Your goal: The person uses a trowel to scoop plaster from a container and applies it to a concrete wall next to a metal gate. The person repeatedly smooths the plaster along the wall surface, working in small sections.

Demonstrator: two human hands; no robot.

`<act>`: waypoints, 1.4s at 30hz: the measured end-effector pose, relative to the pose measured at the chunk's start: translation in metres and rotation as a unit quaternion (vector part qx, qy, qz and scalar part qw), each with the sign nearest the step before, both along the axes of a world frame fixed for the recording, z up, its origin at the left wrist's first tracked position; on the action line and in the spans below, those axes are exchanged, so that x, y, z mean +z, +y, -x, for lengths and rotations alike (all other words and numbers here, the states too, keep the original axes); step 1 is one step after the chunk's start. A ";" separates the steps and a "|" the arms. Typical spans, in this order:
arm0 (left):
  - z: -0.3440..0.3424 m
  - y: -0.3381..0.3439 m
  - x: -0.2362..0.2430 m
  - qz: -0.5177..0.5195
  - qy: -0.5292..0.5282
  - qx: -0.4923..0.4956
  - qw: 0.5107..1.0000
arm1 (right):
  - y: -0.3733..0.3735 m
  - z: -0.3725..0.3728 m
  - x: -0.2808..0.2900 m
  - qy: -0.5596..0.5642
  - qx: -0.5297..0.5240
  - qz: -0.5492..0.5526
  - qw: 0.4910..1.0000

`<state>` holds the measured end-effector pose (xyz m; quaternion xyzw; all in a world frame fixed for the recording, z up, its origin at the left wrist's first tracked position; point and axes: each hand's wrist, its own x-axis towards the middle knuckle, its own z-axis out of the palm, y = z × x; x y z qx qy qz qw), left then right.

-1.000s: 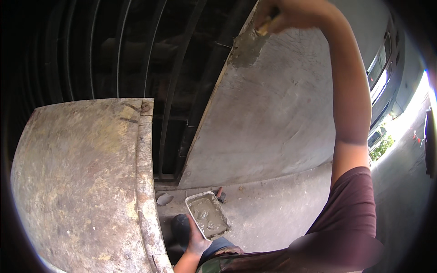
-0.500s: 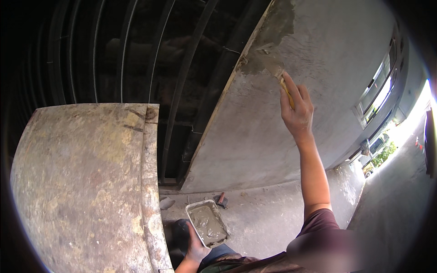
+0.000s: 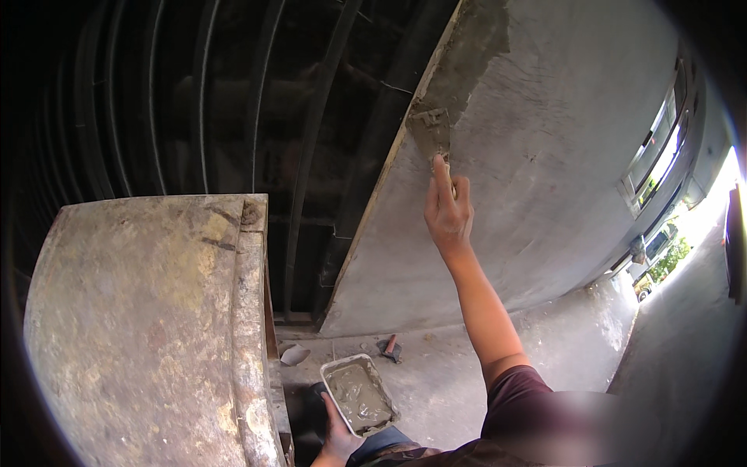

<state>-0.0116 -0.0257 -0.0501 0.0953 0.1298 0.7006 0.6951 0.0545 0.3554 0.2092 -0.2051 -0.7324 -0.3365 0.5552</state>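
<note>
My right hand point(image 3: 450, 214) is closed around the handle of a putty knife point(image 3: 433, 134). Its broad blade lies against the wall point(image 3: 537, 171), close to the wall's left edge, with some grey paste on it. Above the blade a darker band of wet filler point(image 3: 476, 54) covers the wall along that edge. Low down, my left hand point(image 3: 339, 436) grips the side of a white rectangular tub point(image 3: 326, 372) that holds smooth grey filler point(image 3: 359, 395).
A stained, worn board point(image 3: 140, 327) stands at the left. Behind it are dark vertical bars point(image 3: 257, 101). On the floor point(image 3: 443, 366) by the wall lie a tool with a reddish handle point(image 3: 391, 345) and a pale flat scrap point(image 3: 294, 355). A window point(image 3: 657, 159) opens at the right.
My right hand has moved the putty knife left and slightly down, to the wall's edge. The wet filler there now looks smoother. The tub stays in my left hand.
</note>
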 end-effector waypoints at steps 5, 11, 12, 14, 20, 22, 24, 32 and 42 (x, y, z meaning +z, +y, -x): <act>0.000 0.002 -0.004 0.012 -0.016 -0.002 1.000 | -0.001 -0.010 -0.015 0.002 -0.015 0.001 1.000; 0.002 0.001 -0.004 -0.015 -0.031 -0.015 0.999 | -0.053 -0.009 0.007 0.011 0.022 0.018 1.000; 0.005 0.000 -0.003 -0.011 -0.026 -0.014 1.000 | -0.056 -0.002 0.010 0.017 0.032 0.011 0.999; 0.005 -0.001 0.002 -0.006 -0.024 -0.021 0.999 | -0.051 0.013 0.020 0.034 0.033 0.010 0.999; 0.000 -0.003 -0.005 0.010 -0.018 -0.007 1.000 | -0.006 0.024 -0.019 0.049 0.023 0.060 0.997; 0.002 -0.005 -0.012 0.019 0.041 0.020 0.999 | -0.013 0.026 -0.034 0.056 0.030 0.085 0.994; 0.003 -0.005 -0.013 0.019 0.050 0.018 0.998 | -0.032 0.021 -0.041 0.065 0.039 0.123 0.990; 0.015 -0.011 0.019 0.014 0.037 -0.004 0.999 | -0.101 -0.013 0.011 0.110 0.218 0.426 0.871; 0.006 0.000 0.007 0.043 0.003 -0.012 0.999 | -0.007 -0.047 0.085 0.017 0.263 0.508 0.820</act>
